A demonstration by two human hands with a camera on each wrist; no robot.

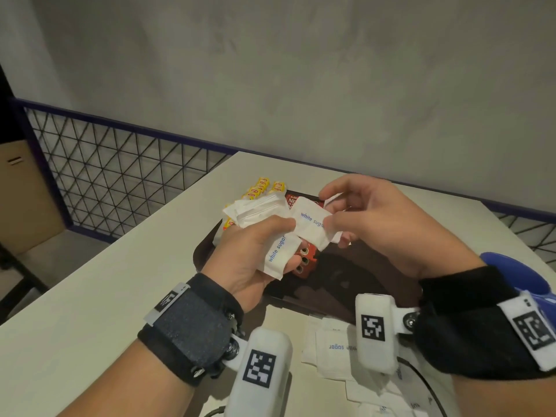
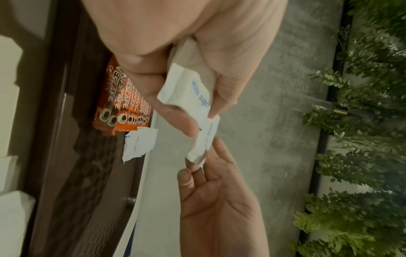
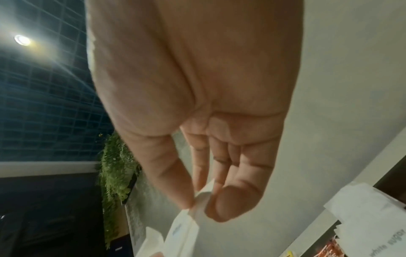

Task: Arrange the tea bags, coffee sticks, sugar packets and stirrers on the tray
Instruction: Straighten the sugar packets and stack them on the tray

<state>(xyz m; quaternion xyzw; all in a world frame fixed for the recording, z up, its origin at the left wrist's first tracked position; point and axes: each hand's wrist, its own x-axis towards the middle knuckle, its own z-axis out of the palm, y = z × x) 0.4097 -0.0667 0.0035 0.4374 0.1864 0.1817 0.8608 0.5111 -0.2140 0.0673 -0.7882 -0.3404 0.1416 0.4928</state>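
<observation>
Above the dark brown tray (image 1: 370, 266), my left hand (image 1: 281, 236) grips a white sugar packet (image 1: 278, 255). My right hand (image 1: 332, 219) pinches a second white sugar packet (image 1: 311, 225) that overlaps the first. The left wrist view shows the left hand (image 2: 197, 114) curled round its packet (image 2: 186, 92), and the right hand (image 2: 203, 165) pinching the other packet (image 2: 203, 144). In the right wrist view, thumb and fingers of the right hand (image 3: 198, 200) nip the packet (image 3: 182, 231). Red coffee sticks (image 1: 305, 261) lie on the tray under the hands. Yellow tea bags (image 1: 263, 186) sit at its far left, beside more white packets (image 1: 255, 210).
Several loose sugar packets (image 1: 331, 347) lie on the white table (image 1: 105, 296) in front of the tray's near edge. A wire-mesh railing (image 1: 105, 176) runs past the table's left and far sides. A cardboard box (image 1: 24, 197) stands beyond the railing.
</observation>
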